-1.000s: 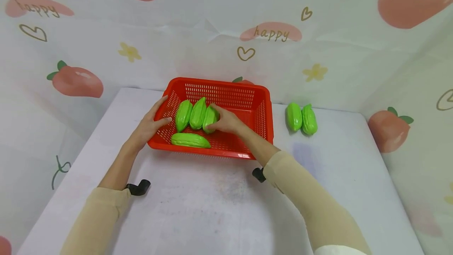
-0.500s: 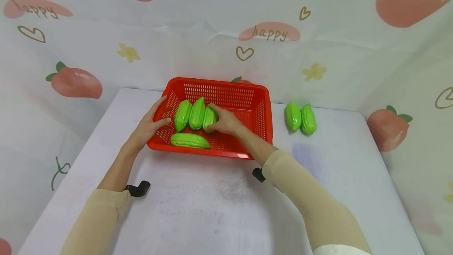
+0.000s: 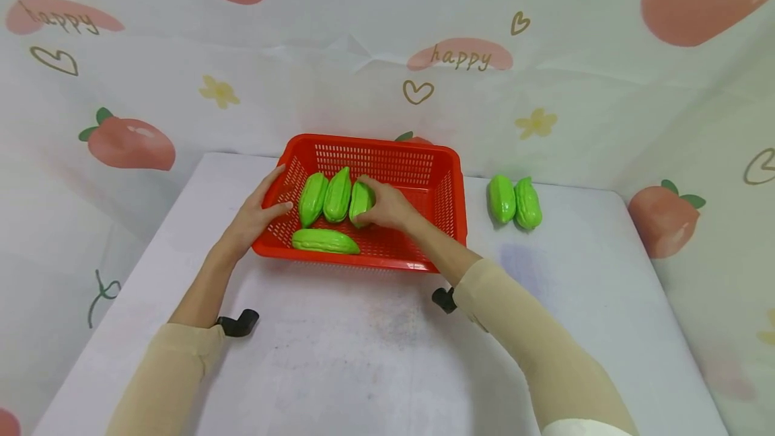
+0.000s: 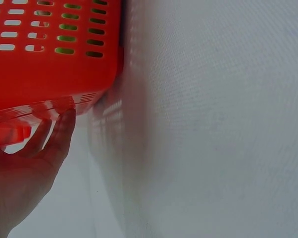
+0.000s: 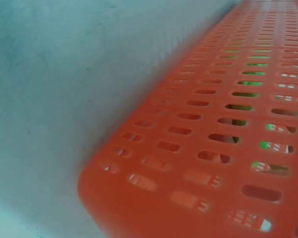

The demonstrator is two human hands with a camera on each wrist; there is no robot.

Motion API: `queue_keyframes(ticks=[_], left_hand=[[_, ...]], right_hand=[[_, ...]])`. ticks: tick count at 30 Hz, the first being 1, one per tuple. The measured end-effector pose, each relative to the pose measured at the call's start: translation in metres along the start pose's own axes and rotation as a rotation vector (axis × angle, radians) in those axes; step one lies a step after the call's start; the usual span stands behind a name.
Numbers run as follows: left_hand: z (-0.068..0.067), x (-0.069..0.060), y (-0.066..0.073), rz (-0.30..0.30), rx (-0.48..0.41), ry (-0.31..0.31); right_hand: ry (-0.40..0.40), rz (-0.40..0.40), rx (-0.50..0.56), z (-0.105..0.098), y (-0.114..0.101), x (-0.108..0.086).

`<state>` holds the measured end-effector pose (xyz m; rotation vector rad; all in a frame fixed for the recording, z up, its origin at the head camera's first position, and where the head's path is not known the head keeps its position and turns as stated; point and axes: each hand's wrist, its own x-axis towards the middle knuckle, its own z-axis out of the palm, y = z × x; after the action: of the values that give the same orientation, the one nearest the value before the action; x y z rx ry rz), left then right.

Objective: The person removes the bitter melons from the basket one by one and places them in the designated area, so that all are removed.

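Note:
A red plastic basket (image 3: 387, 262) stands at the back of the table in the head view. Its left end wall is held by my left hand (image 3: 251, 217), thumb over the rim and fingers on the outside. The left wrist view shows those fingers (image 4: 60, 134) against the basket's outer wall. Inside the basket my right hand (image 3: 390, 208) grips a glossy green bitter melon (image 3: 360, 202), partly hidden by the thumb and fingers. Left of it two more bitter melons, one in the middle (image 3: 337, 197) and one leftmost (image 3: 313, 200), lie side by side. Another bitter melon (image 3: 325, 241) lies crosswise along the front wall.
Right of the basket, two green bitter melons, one on the left (image 3: 502, 199) and one on the right (image 3: 528, 204), lie on the white table (image 3: 363, 355). A patterned cloth (image 3: 351, 52) hangs behind. The slotted basket wall (image 5: 198, 148) fills much of the right wrist view.
The bitter melon in my right hand has shifted slightly right, leaving a small gap to its neighbour. My left hand stays on the basket wall.

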<state>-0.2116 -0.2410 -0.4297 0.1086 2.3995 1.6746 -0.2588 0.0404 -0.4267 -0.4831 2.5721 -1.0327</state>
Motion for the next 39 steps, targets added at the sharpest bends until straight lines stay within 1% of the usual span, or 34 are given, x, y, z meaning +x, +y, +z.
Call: queue_keyframes(ticks=[7, 17, 25, 28, 33, 35, 39], left_hand=[[0.0, 0.001, -0.001, -0.003, 0.02, -0.003], [-0.001, 0.0, -0.002, -0.003, 0.02, 0.0], [0.0, 0.0, -0.001, -0.004, 0.02, -0.002], [0.0, 0.0, 0.0, -0.004, 0.02, -0.004], [-0.001, -0.001, 0.001, 0.004, 0.022, -0.003], [-0.001, -0.001, 0.001, 0.009, 0.023, -0.005], [0.0, 0.001, -0.001, 0.004, 0.012, -0.009]], right_hand=[[0.038, -0.041, 0.07, -0.006, -0.003, -0.002], [0.041, -0.024, 0.144, -0.015, -0.008, -0.007], [0.064, -0.001, 0.14, -0.022, -0.005, -0.014], [0.077, 0.007, 0.17, -0.026, -0.002, -0.018], [0.087, -0.004, 0.235, -0.033, 0.001, -0.025], [0.081, -0.005, 0.25, -0.037, 0.004, -0.029], [0.072, 0.004, 0.245, -0.046, 0.01, -0.037]])
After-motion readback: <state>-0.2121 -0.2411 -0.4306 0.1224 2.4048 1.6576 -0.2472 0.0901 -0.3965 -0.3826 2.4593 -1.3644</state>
